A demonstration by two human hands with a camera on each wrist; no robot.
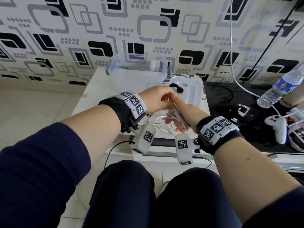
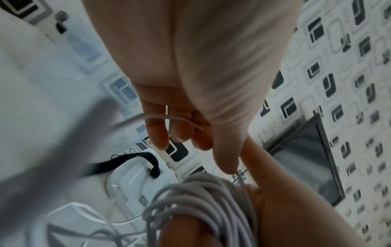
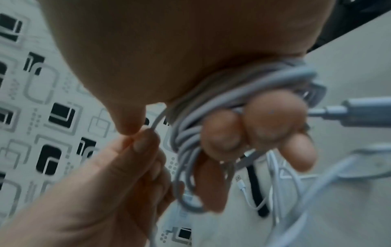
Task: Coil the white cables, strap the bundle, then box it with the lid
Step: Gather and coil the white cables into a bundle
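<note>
white cables (image 3: 222,103) coiled, black strap (image 1: 226,87) on lid (image 1: 191,92)

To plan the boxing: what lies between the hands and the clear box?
The lid, with the black strap lying on it, sits between the hands and the box, seen in the head view.

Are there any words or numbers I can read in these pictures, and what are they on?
No word or number reads clearly.
Water bottle: blue label, print too blurred to read.
Wrist bands: square black-and-white code patterns; the tiny characters beside them are too small to read.
Lid: no print visible.
</note>
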